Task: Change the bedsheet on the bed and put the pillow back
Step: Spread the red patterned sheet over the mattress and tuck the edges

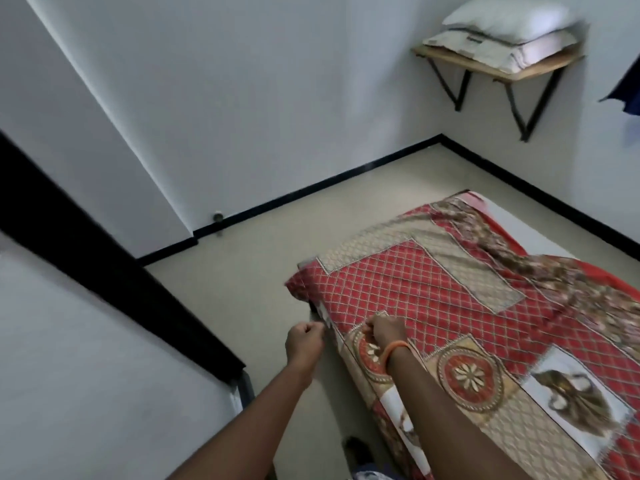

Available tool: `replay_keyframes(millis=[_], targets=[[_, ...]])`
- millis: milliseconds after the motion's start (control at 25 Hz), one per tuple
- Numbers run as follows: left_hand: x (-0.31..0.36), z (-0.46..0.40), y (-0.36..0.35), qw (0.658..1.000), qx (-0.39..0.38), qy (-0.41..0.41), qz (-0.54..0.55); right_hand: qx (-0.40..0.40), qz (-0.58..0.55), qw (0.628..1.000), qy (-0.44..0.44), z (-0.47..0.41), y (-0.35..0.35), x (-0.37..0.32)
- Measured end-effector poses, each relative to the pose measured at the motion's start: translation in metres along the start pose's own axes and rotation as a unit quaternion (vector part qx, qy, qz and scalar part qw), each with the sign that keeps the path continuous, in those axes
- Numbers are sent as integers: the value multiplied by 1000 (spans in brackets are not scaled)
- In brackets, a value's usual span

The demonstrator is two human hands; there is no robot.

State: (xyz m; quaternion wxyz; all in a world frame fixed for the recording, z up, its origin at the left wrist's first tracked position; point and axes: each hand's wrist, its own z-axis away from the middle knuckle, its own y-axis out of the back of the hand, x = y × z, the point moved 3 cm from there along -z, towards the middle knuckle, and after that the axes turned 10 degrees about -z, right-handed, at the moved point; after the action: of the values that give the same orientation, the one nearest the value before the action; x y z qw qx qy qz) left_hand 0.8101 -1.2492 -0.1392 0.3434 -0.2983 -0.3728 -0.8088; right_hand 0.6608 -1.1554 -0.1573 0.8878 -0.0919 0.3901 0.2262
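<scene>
A red and beige patterned bedsheet (433,292) lies spread over a low mattress (519,226) on the floor, its far right part rumpled with white mattress showing beyond. My left hand (304,339) is curled at the sheet's near left edge, pinching the hem that hangs over the side. My right hand (386,332), with an orange band on the wrist, rests on top of the sheet just right of it, fingers curled into the cloth. A white pillow (509,20) sits on folded cloth on a wall shelf (485,69) at the upper right.
Beige floor (277,244) runs between the mattress and the white walls with black skirting. A black band crosses the wall at the left. Dark blue cloth (627,88) hangs at the right edge. A dark object (356,448) lies near my feet.
</scene>
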Motion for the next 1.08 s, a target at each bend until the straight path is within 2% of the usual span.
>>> replay_keyframes(millis=[240,360,440,680,960,1080], targets=[[109,-181,71,999,23,12,36,-54,37,998,26,-96,-179,-128],[160,-287,88,1000,-9,5,12,-51,-23,998,20,-150,-251,-185],[192,-347,91,999,-29,-2,-29,-12,-67,998,16,-184,-281,-210],[322,-467,72,974,-171,-65,-133,126,-176,975,-49,-265,-327,-275],[474,-557,-4,924,-314,-156,-156,204,-271,940,-30,-392,-355,-399],[544,-616,-36,909,-335,-178,-170,212,-315,925,-29,-461,-366,-457]])
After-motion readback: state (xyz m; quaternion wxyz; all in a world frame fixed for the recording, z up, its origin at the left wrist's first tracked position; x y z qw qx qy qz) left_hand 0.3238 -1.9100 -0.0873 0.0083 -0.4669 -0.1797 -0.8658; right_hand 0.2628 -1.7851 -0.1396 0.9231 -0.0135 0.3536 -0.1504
